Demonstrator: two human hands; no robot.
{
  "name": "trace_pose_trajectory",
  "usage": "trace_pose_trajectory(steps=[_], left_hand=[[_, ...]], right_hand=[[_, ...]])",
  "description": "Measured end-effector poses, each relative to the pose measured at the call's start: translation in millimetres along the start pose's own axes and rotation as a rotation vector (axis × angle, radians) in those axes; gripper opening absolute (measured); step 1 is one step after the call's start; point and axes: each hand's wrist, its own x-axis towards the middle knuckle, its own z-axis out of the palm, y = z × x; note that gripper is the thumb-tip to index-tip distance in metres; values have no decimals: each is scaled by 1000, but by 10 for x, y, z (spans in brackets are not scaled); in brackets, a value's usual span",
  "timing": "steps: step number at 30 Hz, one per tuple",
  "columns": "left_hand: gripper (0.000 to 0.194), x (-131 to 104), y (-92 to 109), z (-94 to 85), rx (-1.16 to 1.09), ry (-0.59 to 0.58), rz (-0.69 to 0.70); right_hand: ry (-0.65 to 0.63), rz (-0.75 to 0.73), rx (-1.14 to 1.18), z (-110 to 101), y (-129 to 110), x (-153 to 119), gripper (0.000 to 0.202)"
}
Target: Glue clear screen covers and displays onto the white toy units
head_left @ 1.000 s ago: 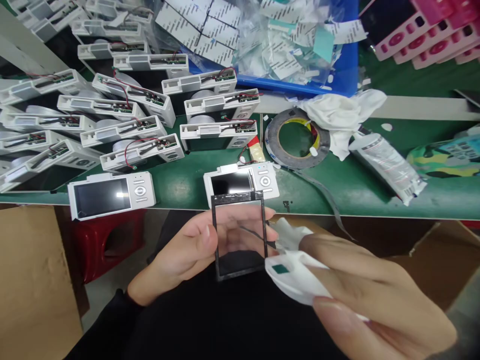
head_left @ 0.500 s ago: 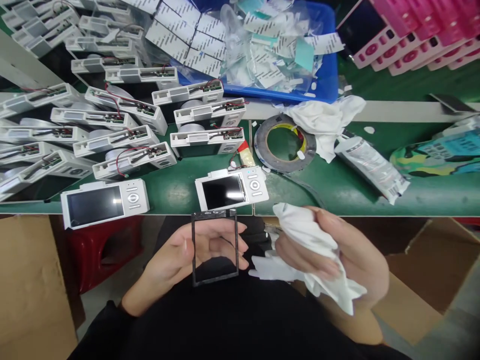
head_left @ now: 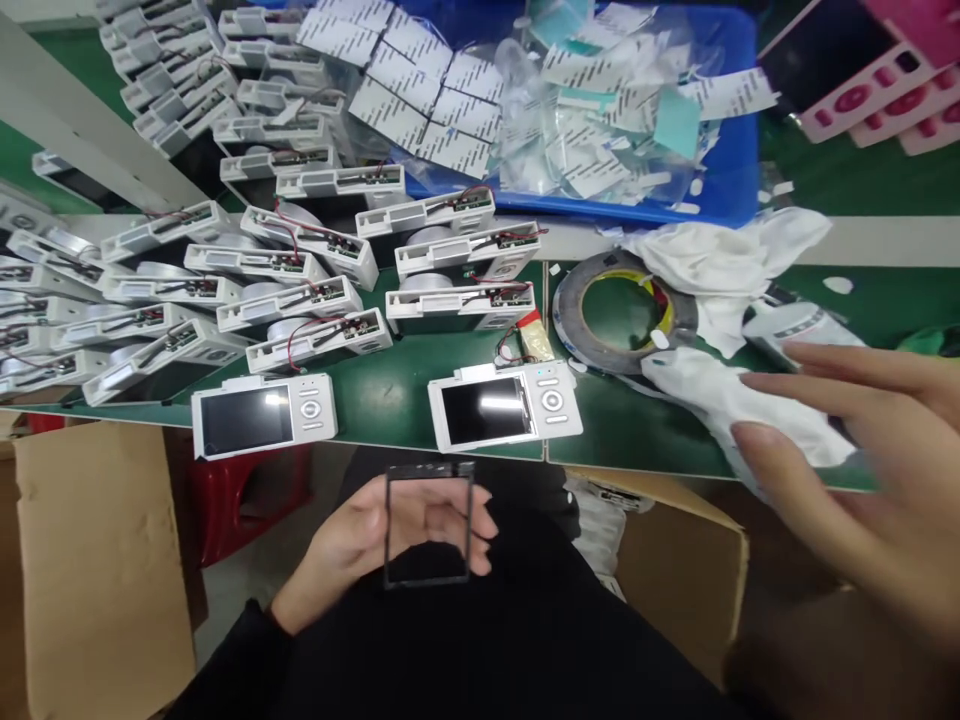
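My left hand point(head_left: 360, 535) holds a clear screen cover with a black border point(head_left: 429, 580) by its left edge, upright below the bench edge. The fingers show through the clear pane. At the right, my right hand point(head_left: 862, 460) is spread with nothing in it, just over a white cloth point(head_left: 705, 395) lying on the bench edge. In front of me lies a white camera point(head_left: 491, 410) with its dark screen facing up, and a small battery point(head_left: 534, 338) on wires sits behind it. A second white camera point(head_left: 262, 415) lies to the left.
Several opened white camera bodies point(head_left: 322, 335) with loose wires crowd the left of the green bench. A roll of tape point(head_left: 574, 315) and another white cloth point(head_left: 735, 255) lie at the right. Behind is a blue tray point(head_left: 720, 190) of peeled films; pink devices point(head_left: 847, 100) stand far right.
My right hand has let go of the white cloth, which now lies on the bench edge, and has opened. My left hand keeps the screen cover. The view has shifted.
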Motion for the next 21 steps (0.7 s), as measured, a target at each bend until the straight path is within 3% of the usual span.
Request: trace_pose_trajectory(steps=[6,11,13,18,21], left_hand=[[73,-297,73,-320,169,205,144],[64,-457,143,-431,218,306,184],[64,-501,153,-461,225,293,196],[78,-501,156,-595,285,134,333],[83,-497,224,-615,422,89,325]], right_hand=[[-134,-251,118,314,-393,223,63],[-222,-346,172,605,-497,327,81],[-251,-357,187,675,-496,324,86],[-311,-282,240,753,-480,229,88],[-301,-226,268,769,-467,179,92]])
